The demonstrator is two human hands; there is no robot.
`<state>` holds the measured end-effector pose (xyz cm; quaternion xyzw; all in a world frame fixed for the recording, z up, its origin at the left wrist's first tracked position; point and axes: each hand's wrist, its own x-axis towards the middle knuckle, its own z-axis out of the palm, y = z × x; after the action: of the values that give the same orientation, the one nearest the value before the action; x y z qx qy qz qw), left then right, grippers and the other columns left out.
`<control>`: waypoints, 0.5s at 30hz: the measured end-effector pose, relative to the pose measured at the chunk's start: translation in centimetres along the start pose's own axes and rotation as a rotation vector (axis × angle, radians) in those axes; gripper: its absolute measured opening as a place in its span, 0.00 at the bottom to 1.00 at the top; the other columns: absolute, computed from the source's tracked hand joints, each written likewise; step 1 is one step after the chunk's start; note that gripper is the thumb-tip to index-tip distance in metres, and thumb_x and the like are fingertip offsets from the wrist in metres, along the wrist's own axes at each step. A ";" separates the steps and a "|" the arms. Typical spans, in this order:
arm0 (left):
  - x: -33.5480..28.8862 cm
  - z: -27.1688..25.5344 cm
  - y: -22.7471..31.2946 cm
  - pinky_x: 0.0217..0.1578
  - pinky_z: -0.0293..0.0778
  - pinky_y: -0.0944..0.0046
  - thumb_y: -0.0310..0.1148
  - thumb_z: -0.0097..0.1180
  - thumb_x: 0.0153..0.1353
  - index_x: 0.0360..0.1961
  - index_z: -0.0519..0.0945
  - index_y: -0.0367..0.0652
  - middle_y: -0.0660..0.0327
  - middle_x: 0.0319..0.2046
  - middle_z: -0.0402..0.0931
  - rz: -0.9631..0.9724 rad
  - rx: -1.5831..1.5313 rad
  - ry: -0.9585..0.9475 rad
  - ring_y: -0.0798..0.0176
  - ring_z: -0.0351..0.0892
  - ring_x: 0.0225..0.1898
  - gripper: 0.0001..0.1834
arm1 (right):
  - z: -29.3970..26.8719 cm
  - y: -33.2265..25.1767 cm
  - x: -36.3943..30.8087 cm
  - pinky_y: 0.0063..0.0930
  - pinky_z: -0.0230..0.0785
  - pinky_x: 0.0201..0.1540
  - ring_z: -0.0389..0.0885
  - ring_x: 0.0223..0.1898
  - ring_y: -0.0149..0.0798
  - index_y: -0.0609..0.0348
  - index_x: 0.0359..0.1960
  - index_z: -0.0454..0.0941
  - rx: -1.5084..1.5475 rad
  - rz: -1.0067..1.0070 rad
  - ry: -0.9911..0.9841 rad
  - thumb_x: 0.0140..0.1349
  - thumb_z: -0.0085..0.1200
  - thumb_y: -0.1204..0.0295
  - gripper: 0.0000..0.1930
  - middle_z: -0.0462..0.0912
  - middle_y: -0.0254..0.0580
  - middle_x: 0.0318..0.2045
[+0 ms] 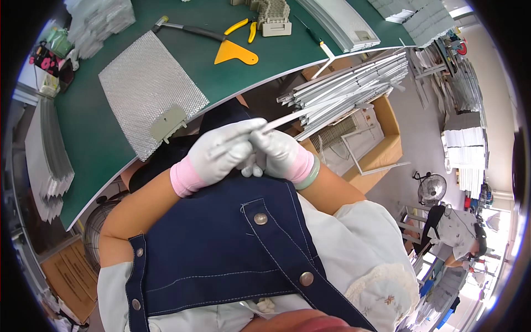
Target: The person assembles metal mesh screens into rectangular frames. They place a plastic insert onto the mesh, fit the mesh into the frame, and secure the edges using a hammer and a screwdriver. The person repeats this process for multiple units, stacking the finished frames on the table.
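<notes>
White gloves with pink cuffs cover both my hands, which meet in front of my dark blue apron. My right hand (275, 150) is closed on a thin silvery metal strip (289, 117), which slants up to the right toward a pile of similar strips. Against it, my left hand (220, 150) has its index finger stretched along the strip and the other fingers curled round its near end. That end is partly hidden by the gloves. Left of my hands lies a silver mesh panel (149, 88), with a grey-green plastic piece (168, 124) at its near corner.
On the green table (83, 127) are a hammer (191, 30), a yellow scraper (235, 53), yellow-handled pliers (252, 31) and a screwdriver (310, 31). Metal strips (354, 83) lie over a cardboard box (381, 149) at right. A floor fan (431, 188) and another person (456, 232) are farther right.
</notes>
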<state>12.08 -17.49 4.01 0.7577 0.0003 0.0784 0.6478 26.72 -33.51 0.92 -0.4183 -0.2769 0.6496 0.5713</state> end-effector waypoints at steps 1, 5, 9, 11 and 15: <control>-0.3 0.4 -0.6 0.61 0.68 0.61 0.46 0.52 0.71 0.66 0.64 0.30 0.51 0.56 0.75 0.054 -0.137 0.097 0.62 0.74 0.58 0.33 | 0.3 -0.7 0.0 0.29 0.77 0.35 0.84 0.33 0.42 0.69 0.49 0.76 0.124 0.074 0.121 0.66 0.46 0.38 0.38 0.83 0.50 0.38; -3.7 -3.6 0.7 0.61 0.65 0.54 0.57 0.51 0.67 0.58 0.73 0.35 0.54 0.53 0.76 0.132 -0.608 0.468 0.55 0.73 0.55 0.34 | -7.3 -1.7 0.4 0.38 0.73 0.49 0.79 0.41 0.43 0.70 0.53 0.72 0.696 -0.287 0.498 0.61 0.49 0.35 0.42 0.80 0.48 0.37; -9.8 -11.8 2.3 0.70 0.53 0.43 0.50 0.53 0.68 0.56 0.75 0.37 0.54 0.49 0.75 0.510 -0.886 0.444 0.51 0.69 0.56 0.27 | -22.4 -2.0 -4.8 0.40 0.71 0.55 0.78 0.44 0.44 0.61 0.40 0.77 0.712 -0.497 0.564 0.62 0.57 0.45 0.26 0.81 0.45 0.37; -11.7 -12.8 2.8 0.71 0.52 0.41 0.49 0.53 0.68 0.57 0.73 0.36 0.54 0.46 0.75 0.578 -1.056 0.501 0.50 0.70 0.56 0.28 | -18.4 -3.4 -2.2 0.36 0.72 0.55 0.80 0.43 0.42 0.64 0.43 0.76 0.640 -0.565 0.810 0.67 0.55 0.60 0.16 0.82 0.44 0.39; -8.7 -7.0 3.5 0.48 0.77 0.53 0.39 0.47 0.73 0.59 0.66 0.31 0.59 0.33 0.76 0.310 -0.637 0.923 0.56 0.80 0.41 0.23 | -17.1 -1.7 -1.8 0.38 0.74 0.54 0.82 0.45 0.41 0.69 0.48 0.75 -0.809 -0.561 0.858 0.66 0.51 0.77 0.12 0.83 0.45 0.43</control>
<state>2.28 -12.07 7.45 0.4043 0.1480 0.4907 0.7575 42.23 -36.96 -5.75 -0.7342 -0.3454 0.0956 0.5766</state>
